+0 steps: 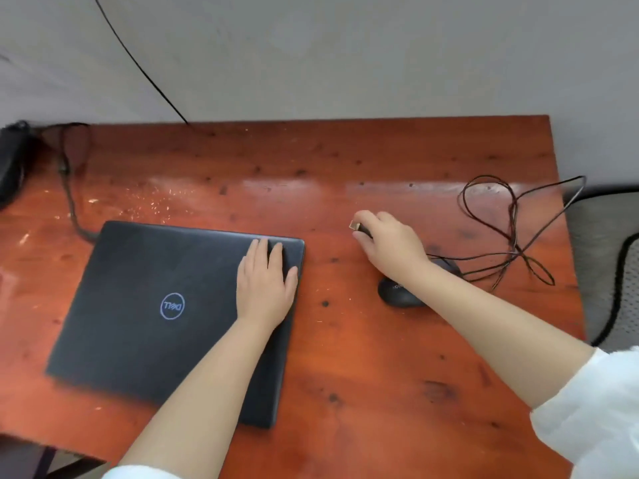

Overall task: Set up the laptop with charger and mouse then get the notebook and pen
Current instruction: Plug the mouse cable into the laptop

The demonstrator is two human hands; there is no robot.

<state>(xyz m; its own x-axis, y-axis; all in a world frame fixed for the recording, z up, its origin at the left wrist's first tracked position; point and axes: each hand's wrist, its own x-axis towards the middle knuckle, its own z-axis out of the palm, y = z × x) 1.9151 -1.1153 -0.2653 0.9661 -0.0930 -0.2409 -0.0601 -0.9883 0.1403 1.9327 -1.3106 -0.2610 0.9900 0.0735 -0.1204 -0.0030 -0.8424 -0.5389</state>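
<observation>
A closed black laptop (pixel 148 305) lies on the reddish wooden table (pixel 345 375), lid logo facing up. My left hand (pixel 266 281) rests flat on the lid near its far right corner. To the right of the laptop, my right hand (pixel 387 240) pinches the USB plug (pixel 356 225) of the mouse cable, metal tip pointing left toward the laptop. The black mouse (pixel 401 292) sits on the table, partly under my right forearm. Its cable (pixel 511 233) lies in loose loops at the right. A charger cable (pixel 71 195) runs from the back left to the laptop's far left corner.
A black charger brick or bag (pixel 12 160) sits at the table's far left corner. A thin black wire (pixel 138 63) runs down the grey wall behind. A mesh chair (pixel 608 254) stands by the table's right edge.
</observation>
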